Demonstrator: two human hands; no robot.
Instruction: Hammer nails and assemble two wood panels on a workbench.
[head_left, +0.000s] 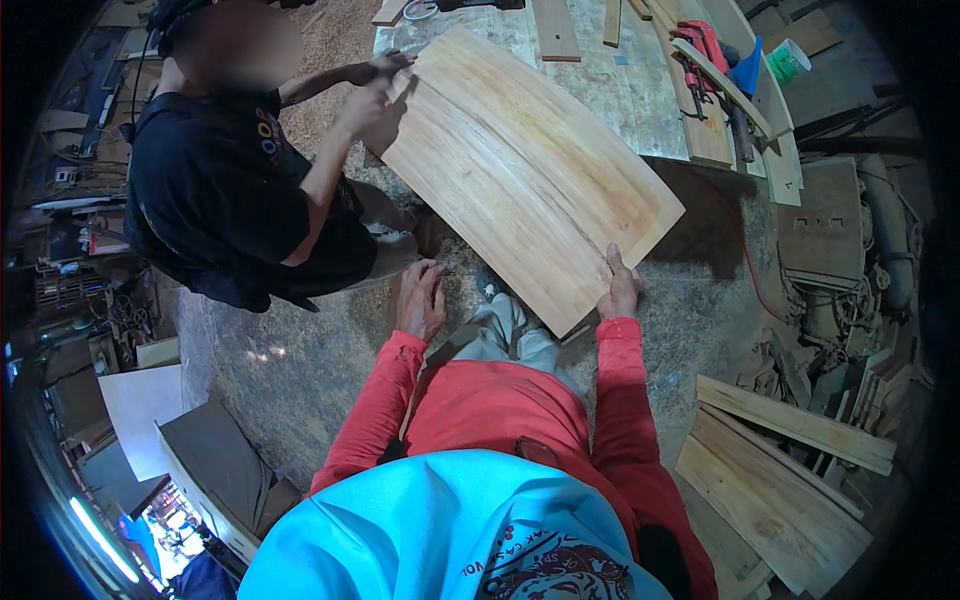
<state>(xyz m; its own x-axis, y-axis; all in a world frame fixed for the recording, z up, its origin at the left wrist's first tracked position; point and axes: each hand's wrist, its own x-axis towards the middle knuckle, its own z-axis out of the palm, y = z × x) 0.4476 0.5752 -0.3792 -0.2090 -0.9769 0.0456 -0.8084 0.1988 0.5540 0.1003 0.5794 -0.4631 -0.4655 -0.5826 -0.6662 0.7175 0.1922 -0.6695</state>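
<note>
A large pale wooden panel (530, 170) lies slantwise in front of me, its far part over the workbench and its near end sticking out toward me. My right hand (622, 288) is closed on the near edge, thumb on top and fingers underneath. Off to the left of the panel, apart from it, my left hand (422, 300) hangs with loosely bent fingers and nothing visible in it. A co-worker in a black shirt (225, 185) stands at the left, with both hands (378, 88) at the panel's far left end.
Behind the panel stands a workbench (645, 120) with wood strips, a red tool (700, 45) and a green-and-white cup (790, 60). Planks (770, 490) lie at lower right. White boards (145, 410) lean at the left. Sawdust covers the floor near the co-worker.
</note>
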